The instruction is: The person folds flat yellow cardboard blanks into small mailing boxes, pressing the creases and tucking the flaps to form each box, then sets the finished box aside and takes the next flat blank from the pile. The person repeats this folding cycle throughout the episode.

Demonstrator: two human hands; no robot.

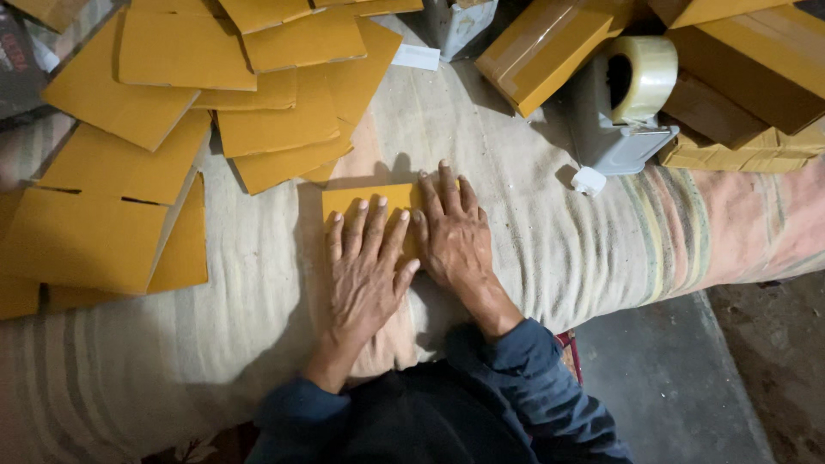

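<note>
A small flat yellow cardboard piece (pixel 365 198) lies on a pale striped cloth (pixel 533 232). My left hand (pixel 365 266) rests palm down on its near half, fingers spread and pointing away from me. Beside it my right hand (pixel 451 232) also presses flat on the cardboard's right part, fingers extended. The two hands touch at the thumbs. Most of the cardboard is hidden under them; only its far left corner shows. Both arms wear dark blue sleeves.
Several flat yellow cardboard sheets (pixel 172 112) lie scattered at the left and far side. Assembled yellow boxes (pixel 748 60) are stacked at the far right, with a grey tape dispenser (pixel 623 103) holding a roll. A dark floor (pixel 687 378) shows at the lower right.
</note>
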